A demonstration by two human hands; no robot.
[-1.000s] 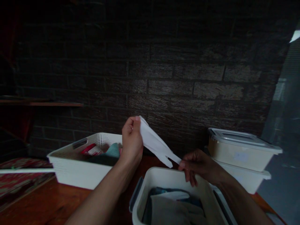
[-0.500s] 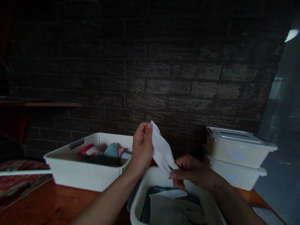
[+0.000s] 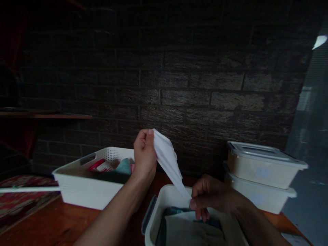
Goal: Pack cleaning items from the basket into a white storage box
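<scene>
left hand pinches white glove, 11 o'clock end; right hand pinches 5 o'clock end, over bin; both grips closed.

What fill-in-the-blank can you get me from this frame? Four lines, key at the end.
1. The fabric held between the left hand and the right hand is ____ in colour.
2. Of the two hands, the ____ one is nearer the bin.
3. The basket stands on the ____ side of the picture.
4. The number of boxes stacked one on another is ____.

Missing words: white; right; left; two.
</scene>
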